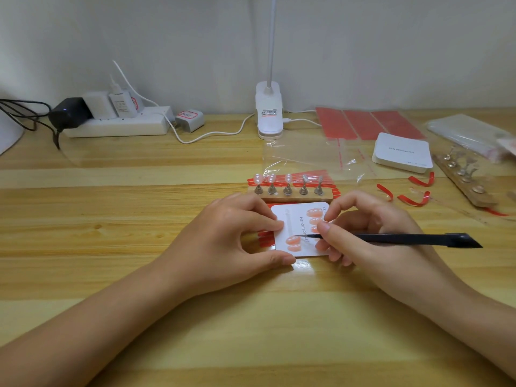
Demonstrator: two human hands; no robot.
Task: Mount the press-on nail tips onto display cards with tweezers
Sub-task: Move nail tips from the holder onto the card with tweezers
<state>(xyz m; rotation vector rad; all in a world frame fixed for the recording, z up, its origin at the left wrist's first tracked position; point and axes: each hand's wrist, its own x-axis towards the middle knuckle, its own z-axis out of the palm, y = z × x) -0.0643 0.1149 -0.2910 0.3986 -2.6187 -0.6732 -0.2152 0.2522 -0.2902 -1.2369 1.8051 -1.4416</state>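
A white display card lies on the wooden table with several pink nail tips stuck on it. My left hand pinches the card's left edge between thumb and fingers. My right hand grips black tweezers, whose tip rests on the card just above the lower pair of nails. Behind the card stands a wooden holder with metal stands, three of them carrying pale nail tips.
A stack of white cards, clear bags, red adhesive sheets and peeled red strips lie to the right. A second stand holder sits at far right. A clip lamp and power strip line the back wall.
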